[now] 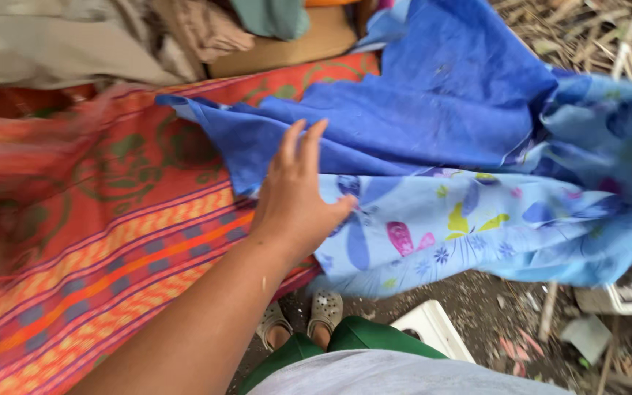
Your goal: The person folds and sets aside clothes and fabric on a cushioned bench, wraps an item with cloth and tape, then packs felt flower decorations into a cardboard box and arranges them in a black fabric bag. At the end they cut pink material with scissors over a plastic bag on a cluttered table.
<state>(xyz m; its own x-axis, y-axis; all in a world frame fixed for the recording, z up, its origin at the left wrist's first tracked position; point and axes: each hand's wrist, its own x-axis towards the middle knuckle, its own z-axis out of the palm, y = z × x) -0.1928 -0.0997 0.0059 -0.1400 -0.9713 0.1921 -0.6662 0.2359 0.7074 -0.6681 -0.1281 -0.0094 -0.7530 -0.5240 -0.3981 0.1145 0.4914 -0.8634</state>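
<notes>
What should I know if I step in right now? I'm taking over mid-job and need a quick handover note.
Left hand: open, fingers spread, resting on the blue cloth.
Right hand: not in view.
The blue cloth lies bunched and partly turned over, its floral-print side showing, across the orange patterned mat. Its right end hangs past the mat, over the dirt.
Done: cloth is on the mat.
Left: it is not yet flat or folded.
</notes>
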